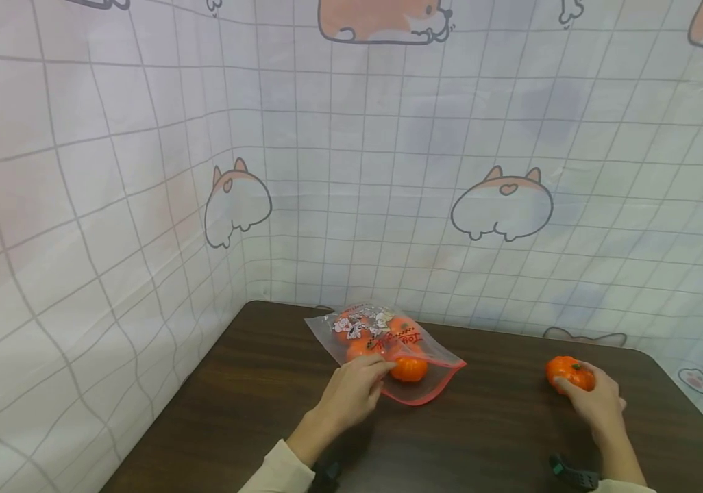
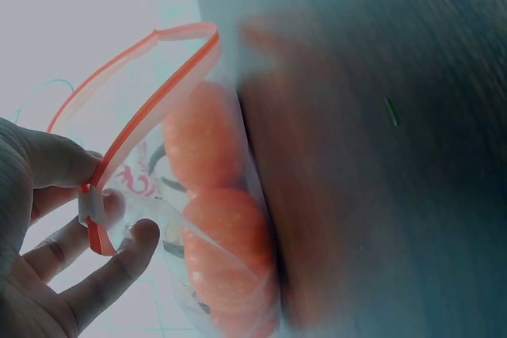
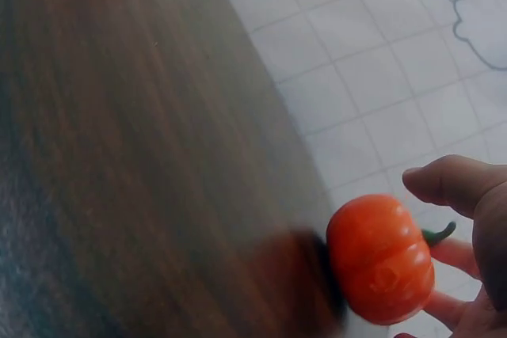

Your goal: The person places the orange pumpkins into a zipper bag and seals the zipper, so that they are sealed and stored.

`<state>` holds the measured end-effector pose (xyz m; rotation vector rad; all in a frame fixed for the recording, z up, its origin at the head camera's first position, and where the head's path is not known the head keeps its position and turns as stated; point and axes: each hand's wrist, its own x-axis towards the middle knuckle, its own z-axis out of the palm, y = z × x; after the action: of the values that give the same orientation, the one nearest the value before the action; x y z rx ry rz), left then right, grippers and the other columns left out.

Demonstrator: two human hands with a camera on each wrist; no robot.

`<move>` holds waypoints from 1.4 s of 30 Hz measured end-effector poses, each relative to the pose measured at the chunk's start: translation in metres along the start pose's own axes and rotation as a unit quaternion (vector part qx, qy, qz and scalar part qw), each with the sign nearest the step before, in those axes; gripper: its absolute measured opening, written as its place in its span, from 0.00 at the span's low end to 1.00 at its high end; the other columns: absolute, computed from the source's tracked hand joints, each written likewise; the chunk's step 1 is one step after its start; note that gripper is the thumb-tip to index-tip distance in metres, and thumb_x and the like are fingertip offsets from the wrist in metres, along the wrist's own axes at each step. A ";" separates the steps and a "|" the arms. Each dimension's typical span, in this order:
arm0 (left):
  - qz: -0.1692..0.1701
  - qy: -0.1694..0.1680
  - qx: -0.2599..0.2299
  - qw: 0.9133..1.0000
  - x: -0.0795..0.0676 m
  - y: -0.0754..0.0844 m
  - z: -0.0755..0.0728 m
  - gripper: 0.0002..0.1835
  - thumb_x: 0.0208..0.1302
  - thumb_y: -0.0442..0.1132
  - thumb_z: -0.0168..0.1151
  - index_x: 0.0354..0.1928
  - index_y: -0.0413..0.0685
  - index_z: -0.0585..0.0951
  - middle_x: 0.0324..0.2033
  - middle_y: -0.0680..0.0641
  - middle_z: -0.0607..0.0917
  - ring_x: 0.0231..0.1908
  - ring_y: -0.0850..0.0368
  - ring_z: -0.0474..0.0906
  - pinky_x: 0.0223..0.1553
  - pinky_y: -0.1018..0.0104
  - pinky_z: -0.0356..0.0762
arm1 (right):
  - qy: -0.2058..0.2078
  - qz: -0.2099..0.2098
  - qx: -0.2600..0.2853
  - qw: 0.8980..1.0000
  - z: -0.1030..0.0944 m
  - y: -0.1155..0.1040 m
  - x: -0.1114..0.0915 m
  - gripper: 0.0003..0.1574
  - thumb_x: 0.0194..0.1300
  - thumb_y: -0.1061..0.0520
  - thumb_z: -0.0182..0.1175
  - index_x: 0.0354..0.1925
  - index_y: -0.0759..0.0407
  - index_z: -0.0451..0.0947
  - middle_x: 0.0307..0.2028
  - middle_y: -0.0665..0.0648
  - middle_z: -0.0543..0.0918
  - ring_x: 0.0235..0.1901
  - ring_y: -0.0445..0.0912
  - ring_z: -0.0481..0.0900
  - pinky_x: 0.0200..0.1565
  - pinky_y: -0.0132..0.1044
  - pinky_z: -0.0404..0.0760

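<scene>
Left of the table's middle lies a clear zip bag (image 1: 450,359) with a red-edged mouth and several small orange pumpkins (image 2: 230,247) inside. My left hand (image 1: 351,392) pinches the bag's edge near the white slider (image 2: 91,206), and the mouth gapes in the left wrist view. On the right, another small orange pumpkin (image 3: 380,263) with a green stem stands on the table. My right hand (image 1: 599,402) is close around its stem side. In the right wrist view the thumb (image 3: 447,184) stands apart from the pumpkin, with other fingers partly behind it.
The dark wooden table (image 1: 481,438) meets a grid-patterned cloth (image 1: 388,226) at its back and sides. A thin green sliver (image 2: 390,112) lies on the tabletop. Dark straps (image 1: 576,474) show near the wrists.
</scene>
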<state>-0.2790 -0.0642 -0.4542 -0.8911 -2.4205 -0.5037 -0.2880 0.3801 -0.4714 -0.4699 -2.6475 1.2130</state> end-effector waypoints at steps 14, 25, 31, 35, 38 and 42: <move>-0.001 0.000 0.003 1.000 0.001 0.001 -0.001 0.19 0.62 0.33 0.68 0.56 0.53 0.87 0.48 0.56 0.89 0.48 0.59 0.85 0.47 0.61 0.85 | -0.024 0.016 0.014 0.999 0.004 0.013 0.004 0.56 0.70 0.40 0.61 0.78 0.66 0.45 0.73 0.84 0.48 0.63 0.79 0.49 0.53 0.67 0.61; 0.001 0.001 0.008 1.000 0.001 0.002 -0.002 0.19 0.62 0.32 0.68 0.55 0.53 0.87 0.48 0.56 0.89 0.49 0.59 0.85 0.47 0.61 0.85 | -0.053 0.005 0.016 0.998 0.002 0.011 0.001 0.54 0.69 0.44 0.63 0.75 0.67 0.46 0.74 0.80 0.52 0.68 0.76 0.56 0.63 0.70 0.62; -0.002 -0.002 0.009 1.000 0.001 0.003 -0.004 0.19 0.62 0.32 0.68 0.56 0.53 0.87 0.49 0.55 0.89 0.49 0.59 0.85 0.47 0.61 0.85 | -0.042 -0.006 0.006 0.999 0.004 0.011 0.002 0.52 0.67 0.48 0.65 0.74 0.68 0.49 0.72 0.80 0.56 0.67 0.74 0.61 0.63 0.68 0.63; -0.004 -0.003 0.007 1.000 0.000 0.002 -0.003 0.19 0.62 0.33 0.67 0.56 0.53 0.87 0.50 0.56 0.89 0.50 0.59 0.85 0.47 0.61 0.85 | -0.044 -0.011 -0.001 0.999 0.003 0.011 0.002 0.53 0.67 0.47 0.66 0.74 0.68 0.49 0.72 0.80 0.56 0.66 0.75 0.61 0.63 0.68 0.64; -0.004 -0.003 0.007 1.000 0.000 0.002 -0.003 0.19 0.63 0.33 0.67 0.56 0.53 0.87 0.50 0.56 0.89 0.50 0.59 0.85 0.47 0.61 0.85 | -0.049 -0.016 -0.004 0.999 0.002 0.010 0.002 0.52 0.67 0.46 0.66 0.74 0.68 0.50 0.72 0.80 0.56 0.66 0.75 0.61 0.62 0.67 0.65; -0.003 -0.002 0.006 1.000 0.000 0.002 -0.003 0.19 0.64 0.34 0.66 0.56 0.53 0.86 0.49 0.55 0.89 0.49 0.59 0.85 0.48 0.61 0.85 | -0.052 -0.020 -0.008 0.998 0.000 0.009 0.001 0.51 0.67 0.45 0.66 0.73 0.67 0.53 0.72 0.81 0.57 0.65 0.75 0.62 0.62 0.67 0.66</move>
<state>-0.2765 -0.0646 -0.4516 -0.8816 -2.4285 -0.4885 -0.2873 0.3855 -0.4782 -0.3641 -2.7406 1.2374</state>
